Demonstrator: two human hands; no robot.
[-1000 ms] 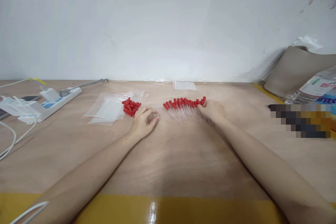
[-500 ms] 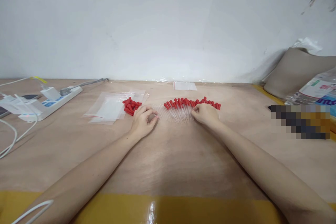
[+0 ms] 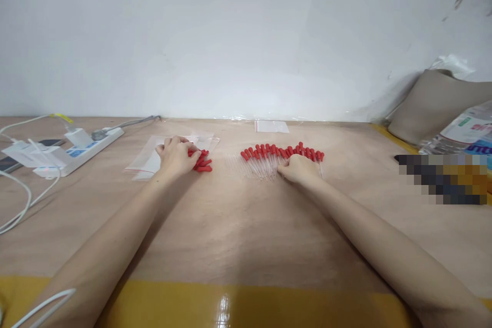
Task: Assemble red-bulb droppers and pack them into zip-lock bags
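Over a small pile of red rubber bulbs (image 3: 203,163) I hold my left hand (image 3: 177,158), thumb and index finger parted at the pile's left side, the other fingers curved. Part of the pile is hidden behind the hand. My right hand (image 3: 299,169) is closed in a pinch among the row of red-topped droppers (image 3: 265,156), seemingly on one dropper, whose body is mostly covered by the fingers. Clear thin tubes without bulbs (image 3: 235,165) lie side by side left of the droppers, between my two hands.
Flat clear zip bags (image 3: 142,164) lie beyond my left hand, and another small bag (image 3: 272,126) is by the wall. A white power strip (image 3: 92,151) with chargers and cables stands at left. A water bottle (image 3: 449,133) and a grey container (image 3: 426,105) are at right.
My left hand has moved left from the bare tubes to the red bulbs, and its fingers have spread. The right hand has shifted slightly left and down, still pinched.
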